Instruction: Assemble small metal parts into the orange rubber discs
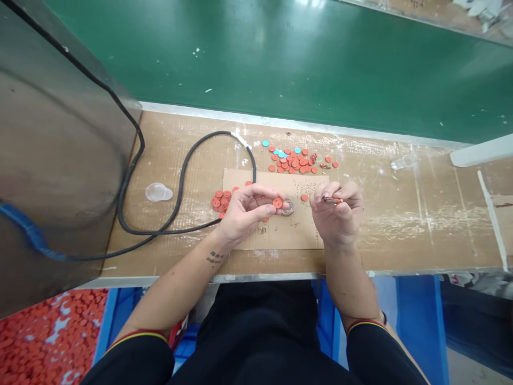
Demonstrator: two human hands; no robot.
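My left hand (pixel 250 211) pinches a round orange-red disc (pixel 277 203) with small holes in it between thumb and fingertips. Just past those fingertips, a clear round object (pixel 287 207) rests on the cardboard sheet (pixel 280 239). My right hand (pixel 337 208), raised over the sheet's right edge, is closed on a small thin dark and orange piece (pixel 332 200); its kind is too small to make out. Beside this hand lies a single red disc (pixel 304 198), near scattered tiny brown bits (pixel 306 187). More red discs (pixel 219 200) lie left of my left hand, partly behind it.
Farther back is a pile of red discs (pixel 295 160) with a few blue discs (pixel 282 154). A black cable (pixel 182 182) loops across the left side. Clear plastic cups (pixel 158 192) lie at left and right. Below the bench are a bin of red discs (pixel 48 337) and blue crates (pixel 420 321).
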